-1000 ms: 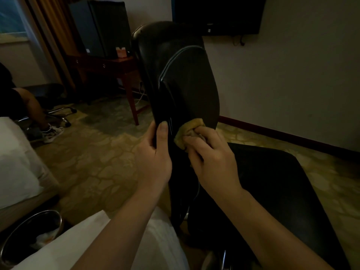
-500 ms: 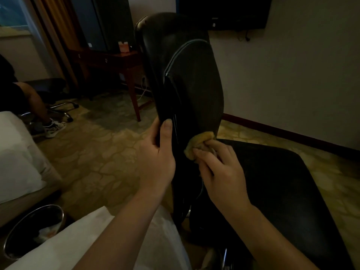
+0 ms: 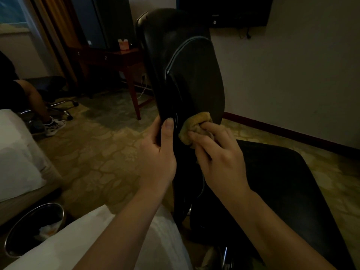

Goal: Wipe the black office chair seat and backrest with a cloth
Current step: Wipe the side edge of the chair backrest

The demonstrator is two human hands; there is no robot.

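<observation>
1. the right hand [image 3: 220, 152] has its fingers curled round a bunched yellow-brown cloth [image 3: 194, 126] and presses it against the lower part of the black backrest [image 3: 191, 75]. the cloth sits at the fingertips, touching the backrest face.
2. the left hand [image 3: 157, 152] grips the backrest's near edge just to the left of the cloth. its thumb lies up the front side and the other fingers wrap round behind, out of sight. it reads as a bracing hold.
3. the relation that matters: the backrest is seen almost edge-on, and its long axis runs up and away from both hands. nearly all of its face lies above the cloth, beyond the fingertips, and only a short stretch lies below, toward the wrist.
4. a wiping stroke along that axis would therefore carry the right hand upward, while the left hand steadies the chair against the push. the right hand is the one on the wiping face; the left is on the edge beside it.
5. the seat [image 3: 282, 182] lies flat below and to the right of the right hand, partly under its forearm, apart from the cloth. reaching it would call for lowering the right hand down and rightward.
6. the light is dim, so which parts are already wiped cannot be told.
</observation>
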